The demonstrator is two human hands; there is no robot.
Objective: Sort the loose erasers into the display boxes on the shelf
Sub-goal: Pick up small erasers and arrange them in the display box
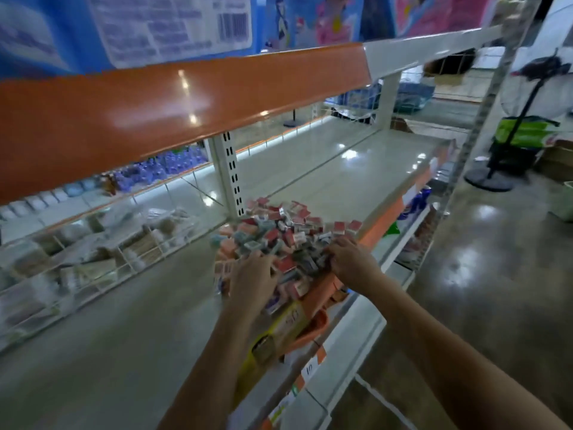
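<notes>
Shop shelf [341, 169] has one big eraser pile [279, 240], barely sorted imo. Left hand [252, 279] and right hand [352, 259] dig in; exact grip's unclear.

Pale shelf [341, 181], orange front edge; heap of loose erasers [279, 234] directly on it near edge.

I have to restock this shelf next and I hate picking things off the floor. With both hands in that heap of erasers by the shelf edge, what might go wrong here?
1. The pile of erasers reaches the shelf's orange front edge; the right hand works right beside it, so pieces may get nudged off to the floor.
2. The left hand digs in too, and the loose heap could slide and spread.
3. Colours lie mixed and the picture is blurred, so mis-sorting seems likely.
</notes>
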